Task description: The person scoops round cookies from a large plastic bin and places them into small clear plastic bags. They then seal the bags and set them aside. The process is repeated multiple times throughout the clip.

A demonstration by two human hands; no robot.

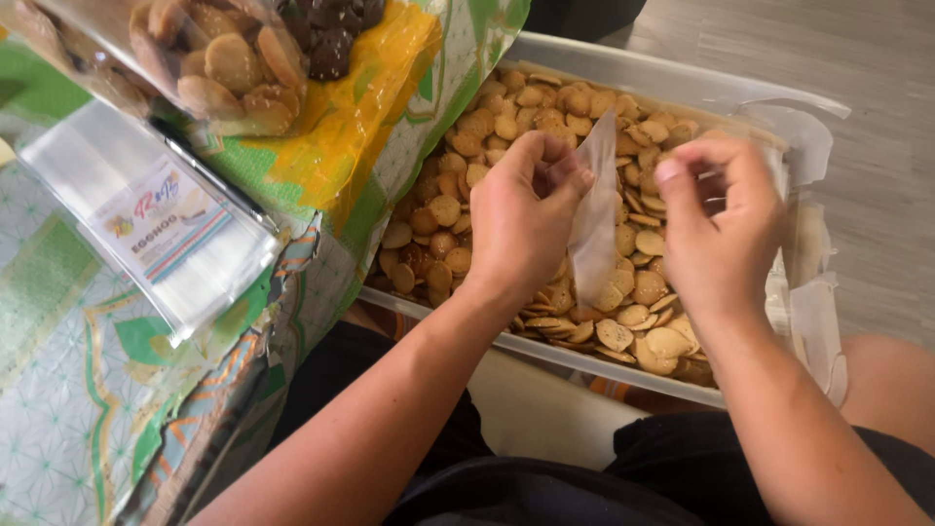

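clear, thin plastic makes up the small bag (594,219) that both hands work at, held upright in the air just above the tub of biscuits (545,107). the left hand (521,219) has its fingertips pressed together on the bag's upper left edge, thumb against forefinger, and the right hand (721,219) looks to pinch at the film on the other side, though its fingers curl inward and hide the exact point of contact. the bag looks empty, limp and nearly weightless; by my judgement it will crumple and cling to itself, slip between dry fingers, and is best taken at the two lips of its mouth, one side in each hand, so the layers can be rubbed apart. below it the long, shallow, translucent plastic tub (623,63) rests across the person's lap, filled with small round golden-brown biscuits, flat and coin-like, some darker at the rim; they seem dry, brittle and likely to snap or shed crumbs if pressed. loose clear film (813,312) lies crinkled along the tub's right side. to the left stands a table under a glossy patterned cloth (88,390) in green, yellow and pale grey, smooth and slightly wrinkled. on it lies a stack of flat clear bags with printed labels (156,224), stiff-edged and shiny, and further up sits a packed clear bag of paler round biscuits (224,63) beside some dark chocolate-coloured ones (331,34).
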